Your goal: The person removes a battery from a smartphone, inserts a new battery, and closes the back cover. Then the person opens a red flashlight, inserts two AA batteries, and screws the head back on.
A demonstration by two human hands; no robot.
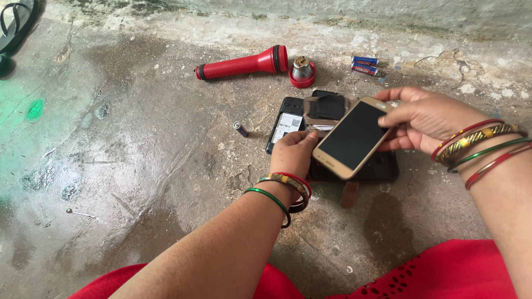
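- While both hands work above the concrete floor (138, 166), the right hand (426, 119) grips a gold smartphone (352, 138) and the left hand (293, 155) pinches its lower edge.
- Judging by this, disassembly is partway: one opened black phone (285, 124) lies beneath.
- Count near the far edge: one red torch (241, 65), one detached torch head (302, 72), two batteries (364, 65), one loose cell (240, 129).

Bare concrete floor (138, 166) left of the red torch (241, 65). Blocked just right of it: torch head (302, 72), batteries (364, 65), opened phones (285, 124).
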